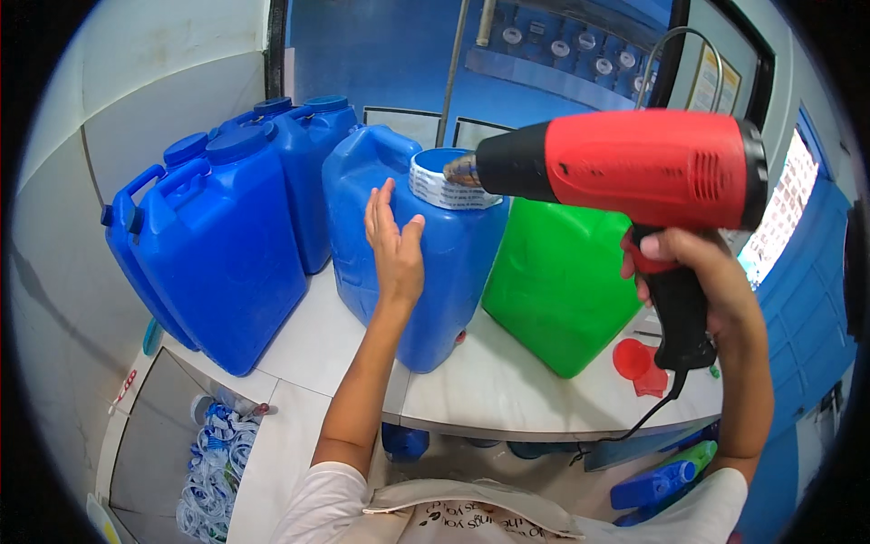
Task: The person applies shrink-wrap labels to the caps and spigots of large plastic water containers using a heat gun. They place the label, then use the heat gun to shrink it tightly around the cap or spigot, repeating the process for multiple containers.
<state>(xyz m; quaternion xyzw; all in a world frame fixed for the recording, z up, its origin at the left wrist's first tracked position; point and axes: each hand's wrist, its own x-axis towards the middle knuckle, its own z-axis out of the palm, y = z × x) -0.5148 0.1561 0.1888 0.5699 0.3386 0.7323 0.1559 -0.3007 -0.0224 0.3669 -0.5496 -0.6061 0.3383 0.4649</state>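
My right hand [697, 262] grips the black handle of a red and black heat gun [632, 170], thumb and fingers around it near the trigger. The gun points left, its metal nozzle just in front of a white printed seal band [435, 190]. That band wraps the neck of a blue plastic water jug [435, 299], upright on the tiled counter [503, 394] with its mouth uncapped. Against the jug's near left side, just below the neck, my left hand [395, 255] is held flat with thumb apart, holding nothing. Whether it touches the jug I cannot tell.
Several capped blue jugs [224, 272] stand at the left. A green jug [564, 285] is to the right, beside a red cap [632, 358]. The gun's black cord [642, 421] hangs over the counter edge. A sunken tiled basin [153, 435] holds clear plastic rings [211, 483].
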